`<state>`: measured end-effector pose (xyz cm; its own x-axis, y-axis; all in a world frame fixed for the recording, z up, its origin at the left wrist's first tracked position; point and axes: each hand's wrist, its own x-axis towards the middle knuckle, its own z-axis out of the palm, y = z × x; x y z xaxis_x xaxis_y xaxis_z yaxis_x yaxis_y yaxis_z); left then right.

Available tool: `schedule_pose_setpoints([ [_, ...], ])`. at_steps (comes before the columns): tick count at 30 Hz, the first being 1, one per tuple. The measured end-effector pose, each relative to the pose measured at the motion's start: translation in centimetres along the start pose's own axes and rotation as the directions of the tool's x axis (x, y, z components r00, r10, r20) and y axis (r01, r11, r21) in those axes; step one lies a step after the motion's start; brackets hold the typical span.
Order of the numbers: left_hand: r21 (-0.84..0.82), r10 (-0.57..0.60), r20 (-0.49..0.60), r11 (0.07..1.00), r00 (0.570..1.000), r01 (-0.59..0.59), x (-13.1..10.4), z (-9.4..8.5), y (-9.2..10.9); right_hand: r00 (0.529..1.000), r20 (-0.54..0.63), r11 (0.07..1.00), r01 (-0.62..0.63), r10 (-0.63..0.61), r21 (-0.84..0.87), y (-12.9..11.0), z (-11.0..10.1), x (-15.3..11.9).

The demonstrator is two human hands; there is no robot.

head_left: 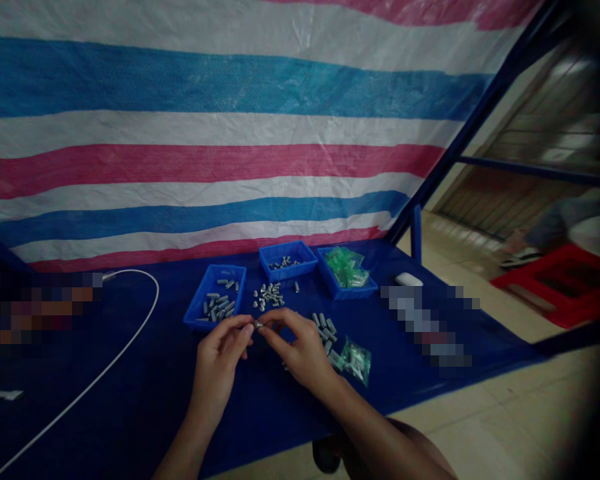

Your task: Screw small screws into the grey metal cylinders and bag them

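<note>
My left hand [224, 350] and my right hand [296, 341] meet above the blue table, each in a pinch. A small silver metal part [258, 325] shows between their fingertips; most of it is covered, so I cannot make out whether it is one piece or two. Just beyond the fingers lies a loose pile of small silver screws [270, 295]. Several grey metal cylinders [325, 323] lie beside my right hand, close to a small clear bag with green print [356, 361].
Blue bins stand behind: one with metal cylinders [193, 308], one with small screws [300, 267], one with green-printed bags [363, 292]. A white cable [130, 343] curves at left. A white object [409, 279] lies at right. Beyond are a red stool [545, 287] and part of a person.
</note>
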<state>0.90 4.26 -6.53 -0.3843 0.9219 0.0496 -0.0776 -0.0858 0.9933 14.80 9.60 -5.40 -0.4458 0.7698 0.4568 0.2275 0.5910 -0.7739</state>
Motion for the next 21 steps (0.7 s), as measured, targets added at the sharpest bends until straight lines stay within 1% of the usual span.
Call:
schedule_pose_setpoints([
  [3,-0.007,-0.027,0.041,1.0,0.999,0.027,-0.1,-0.1,0.0,1.0,-0.01,0.999,0.024,-0.024,-0.023,0.0,0.0,-0.1],
  [7,0.024,-0.029,0.036,0.999,0.999,0.028,-0.1,-0.1,0.2,0.998,0.009,0.996,0.068,-0.068,-0.062,0.0,0.0,-0.1],
  [12,0.11,0.061,0.024,0.992,0.998,-0.063,-0.2,-0.2,0.2,0.995,0.023,0.993,0.094,-0.092,-0.077,0.0,-0.1,-0.1],
  [15,0.227,0.146,-0.012,0.964,0.989,-0.139,0.0,-0.7,0.5,0.996,0.023,0.992,0.091,-0.089,-0.091,-0.1,-0.2,-0.1],
  [17,0.351,0.247,-0.052,0.911,0.968,-0.214,0.4,-1.4,0.7,0.995,0.026,0.99,0.094,-0.092,-0.105,-0.1,-0.3,-0.2],
  [18,0.429,0.316,-0.068,0.866,0.946,-0.258,0.7,-1.8,0.7,0.995,0.032,0.989,0.099,-0.096,-0.113,-0.1,-0.4,-0.2],
  [21,0.651,0.506,-0.054,0.672,0.861,-0.354,1.6,-3.0,0.8,0.993,0.052,0.984,0.11,-0.104,-0.139,0.0,-0.5,-0.1],
])
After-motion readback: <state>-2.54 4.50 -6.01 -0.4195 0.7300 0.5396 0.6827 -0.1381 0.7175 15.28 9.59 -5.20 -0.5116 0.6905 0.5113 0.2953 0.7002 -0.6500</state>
